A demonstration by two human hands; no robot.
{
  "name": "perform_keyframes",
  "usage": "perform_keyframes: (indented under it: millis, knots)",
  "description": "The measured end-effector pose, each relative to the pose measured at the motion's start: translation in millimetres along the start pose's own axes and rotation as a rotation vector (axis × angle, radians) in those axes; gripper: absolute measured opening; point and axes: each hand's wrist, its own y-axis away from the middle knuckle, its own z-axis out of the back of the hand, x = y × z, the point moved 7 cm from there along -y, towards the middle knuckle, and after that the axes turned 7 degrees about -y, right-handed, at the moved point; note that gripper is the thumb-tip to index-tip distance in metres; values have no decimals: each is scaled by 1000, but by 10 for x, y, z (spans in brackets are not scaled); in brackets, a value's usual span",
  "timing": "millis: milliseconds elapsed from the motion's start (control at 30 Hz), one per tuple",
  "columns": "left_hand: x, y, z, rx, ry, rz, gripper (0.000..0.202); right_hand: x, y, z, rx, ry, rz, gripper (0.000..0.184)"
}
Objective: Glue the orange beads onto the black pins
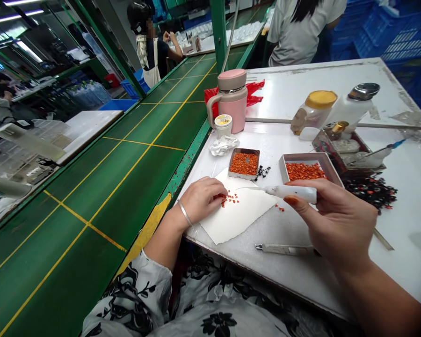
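In my right hand (340, 220) is a white glue bottle (291, 193), held between thumb and fingers with its thin needle tip pointing left over a sheet of white paper (238, 220). My left hand (203, 199) rests at the paper's left side, fingers curled together beside small orange pieces (233, 199). Whatever its fingertips hold, if anything, is too small and hidden to make out. Behind the paper stands a small tray of orange pieces (243, 163), with a few black bits (263, 172) beside it. A white box (331, 169) holds more orange pieces.
A utility knife (284, 249) lies near the front edge. Black pieces with orange parts (372, 189) are heaped at right. A pink mug (236, 103), small jar (223, 124), yellow-lidded jar (315, 110) and box of tools (351, 150) stand behind. A green conveyor belt (126, 173) runs left; co-workers sit beyond.
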Motion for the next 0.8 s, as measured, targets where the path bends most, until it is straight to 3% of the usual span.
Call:
perform_keyframes:
  millis: [167, 267, 400, 600, 700, 800]
  knots:
    - [138, 79, 16, 97, -50, 125, 41, -4, 3, 8, -7, -1, -4, 15]
    - [123, 36, -56, 114, -24, 151, 25, 2, 4, 14, -9, -8, 1, 15]
    - [1, -92, -129, 101, 3, 91, 16, 13, 0, 25, -11, -13, 8, 15]
    - [-150, -180, -77, 18, 63, 1, 9, 25, -9, 47, -28, -7, 32, 15]
    - [-251, -191, -105, 8, 21, -99, 12, 18, -4, 41, -16, -11, 23, 16]
    - [-267, -190, -163, 7, -34, -115, 14, 16, 4, 39, -9, -13, 22, 15]
